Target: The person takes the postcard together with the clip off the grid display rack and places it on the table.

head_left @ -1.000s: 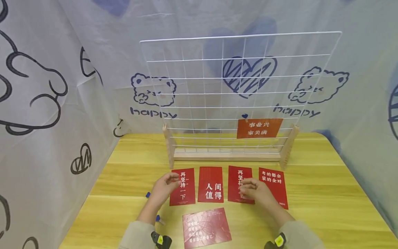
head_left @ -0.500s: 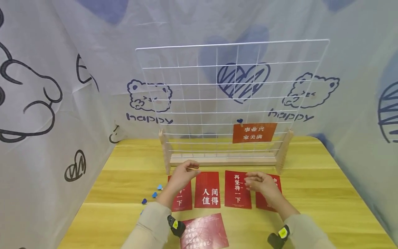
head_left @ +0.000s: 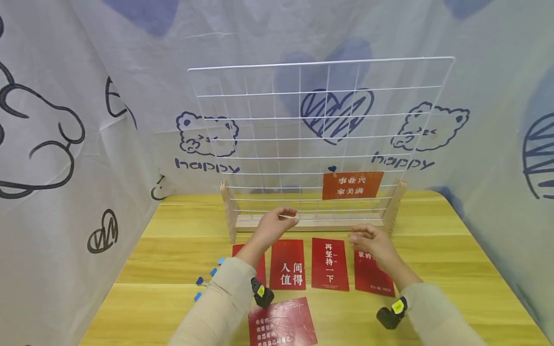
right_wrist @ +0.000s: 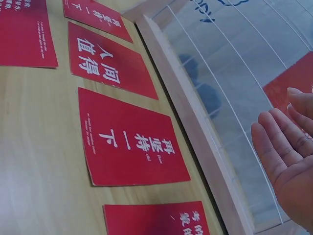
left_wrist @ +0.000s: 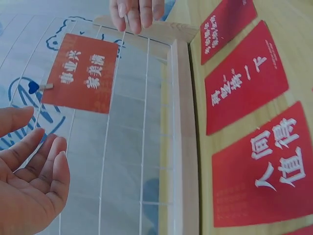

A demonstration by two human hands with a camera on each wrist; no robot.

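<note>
A white wire grid rack (head_left: 298, 117) stands upright in a wooden base (head_left: 307, 224). Low on its right half hangs a red card (head_left: 352, 186), and a small clip with a blue heart (left_wrist: 34, 87) sits at that card's edge. My left hand (head_left: 276, 226) is raised before the lower grid, thumb apart from loosely bent fingers, holding nothing. Lower and to the right, my right hand (head_left: 371, 240) hovers over the far end of the rightmost red card (head_left: 373, 278), likewise with nothing in it. In the right wrist view its fingers (right_wrist: 276, 142) lie relaxed.
Between the hands lie two red cards, one (head_left: 287, 264) left and one (head_left: 330, 264) right. Another card (head_left: 261, 269) is partly behind the left forearm, and one more (head_left: 283, 322) lies nearer me. Several blue clips (head_left: 199, 280) are at the left. Printed cloth (head_left: 130, 158) surrounds the table.
My left hand has moved up and right, from the leftmost card to the grid's lower part. The right hand has shifted up and right. The head view has tilted slightly. The hung card stays on the grid.
</note>
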